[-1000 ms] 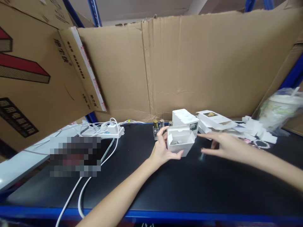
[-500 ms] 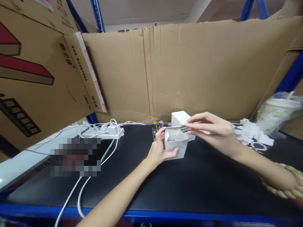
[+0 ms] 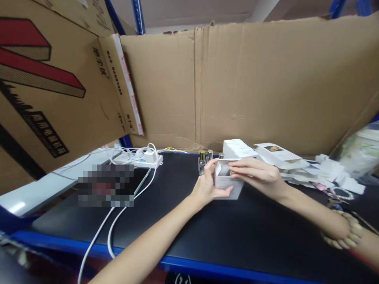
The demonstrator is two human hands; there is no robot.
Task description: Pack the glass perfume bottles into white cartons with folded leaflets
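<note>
A small white paper box [image 3: 228,187] with its top open is gripped in my left hand [image 3: 209,184], thumb across the front and fingers round its left side. The fingertips of my right hand [image 3: 262,173] are pinched together inside the box's opening, under the raised lid flap. Whatever they hold is hidden by the fingers. Just behind the box stand several small glass bottles [image 3: 201,163], one with a gold cap and others with silvery caps. White cartons [image 3: 239,148] are stacked behind my right hand.
Flattened white boxes and paper scraps [image 3: 340,173] lie to the right, with a beaded bracelet [image 3: 341,193] beside them. A bagged drink cup [image 3: 364,152] stands at far right. To the left are a power strip [image 3: 152,157], white cables and a blurred-out device. Cardboard walls [image 3: 166,90] enclose the black table.
My right hand has lowered a slim silvery item from above the box into its opening, where the item no longer shows. The left hand still holds the box. The view has turned right.
</note>
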